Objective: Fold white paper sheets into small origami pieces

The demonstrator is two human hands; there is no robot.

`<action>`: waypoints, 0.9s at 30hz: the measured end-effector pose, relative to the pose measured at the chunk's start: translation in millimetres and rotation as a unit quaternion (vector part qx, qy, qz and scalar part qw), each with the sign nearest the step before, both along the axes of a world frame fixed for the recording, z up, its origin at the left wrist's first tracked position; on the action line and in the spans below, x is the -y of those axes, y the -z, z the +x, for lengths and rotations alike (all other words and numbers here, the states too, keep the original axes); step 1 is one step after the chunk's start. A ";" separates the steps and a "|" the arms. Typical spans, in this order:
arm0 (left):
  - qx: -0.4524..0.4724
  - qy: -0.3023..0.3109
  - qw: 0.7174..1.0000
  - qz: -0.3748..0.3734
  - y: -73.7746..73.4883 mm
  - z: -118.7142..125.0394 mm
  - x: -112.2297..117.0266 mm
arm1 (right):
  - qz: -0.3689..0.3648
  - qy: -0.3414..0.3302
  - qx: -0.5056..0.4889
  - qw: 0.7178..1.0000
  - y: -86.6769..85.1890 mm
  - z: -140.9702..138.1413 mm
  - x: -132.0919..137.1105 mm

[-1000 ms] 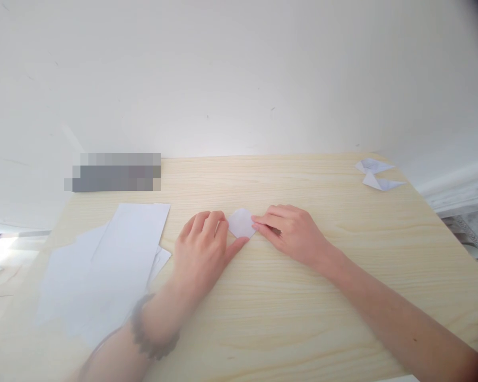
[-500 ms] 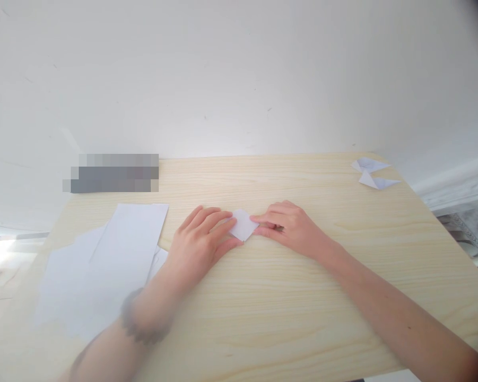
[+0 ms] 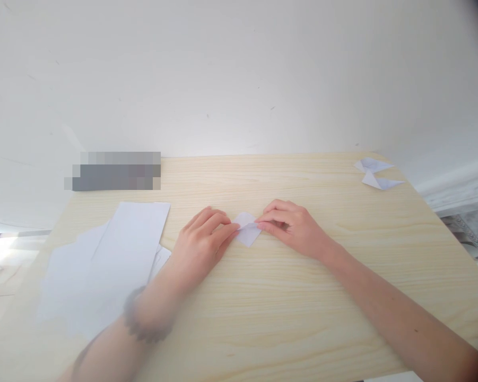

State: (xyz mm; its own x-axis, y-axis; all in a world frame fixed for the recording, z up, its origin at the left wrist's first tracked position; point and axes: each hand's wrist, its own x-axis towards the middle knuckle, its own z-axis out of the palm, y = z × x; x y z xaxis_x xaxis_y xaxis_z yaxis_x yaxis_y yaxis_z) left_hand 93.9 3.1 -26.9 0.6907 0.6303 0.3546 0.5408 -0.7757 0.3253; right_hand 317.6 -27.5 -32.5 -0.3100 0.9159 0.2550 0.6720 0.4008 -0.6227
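Observation:
A small folded piece of white paper [image 3: 246, 231] lies on the light wooden table [image 3: 262, 307], between my two hands. My left hand [image 3: 201, 244] presses on its left corner with fingertips pinched together. From the right, my right hand [image 3: 290, 225] pinches the paper's right corner between thumb and fingers. A dark beaded bracelet [image 3: 143, 318] is on my left wrist.
Several loose white sheets [image 3: 103, 265] are spread over the table's left side. Two small folded white paper shapes [image 3: 376, 172] sit at the far right corner. A blurred grey object [image 3: 115, 172] rests at the back left against the white wall.
The small paper has been folded narrower and sits slightly lower on the table. My left fingers have slid right onto its left corner; my right hand stays at its right corner.

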 end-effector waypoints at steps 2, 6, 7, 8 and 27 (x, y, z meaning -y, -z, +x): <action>0.019 -0.010 1.000 -0.011 1.3 -0.3 0.0 | -0.019 0.017 -0.016 1.000 -1.7 -0.4 -0.1; 0.045 -0.015 0.998 -0.037 3.6 -0.8 -0.6 | -0.025 0.022 -0.017 0.999 -3.2 -2.7 -1.3; 0.050 -0.015 0.998 -0.044 3.9 -0.6 -0.8 | -0.023 0.026 -0.010 0.999 -3.2 -3.9 -1.6; 0.056 -0.017 0.997 -0.049 4.2 -0.3 -0.9 | -0.020 0.034 0.000 0.999 -3.2 -5.5 -1.9; 0.023 -0.038 0.997 -0.063 5.4 2.1 0.6 | 0.010 0.168 0.109 0.980 4.3 -22.8 -2.1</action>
State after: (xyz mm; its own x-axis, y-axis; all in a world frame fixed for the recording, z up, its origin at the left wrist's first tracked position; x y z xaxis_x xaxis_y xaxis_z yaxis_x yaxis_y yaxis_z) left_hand 96.0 2.5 -32.4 0.6246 0.7212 0.2995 0.5787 -0.6850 0.4427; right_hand 294.8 -25.4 -36.8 -0.0416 0.9711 0.2351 0.8846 0.1451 -0.4432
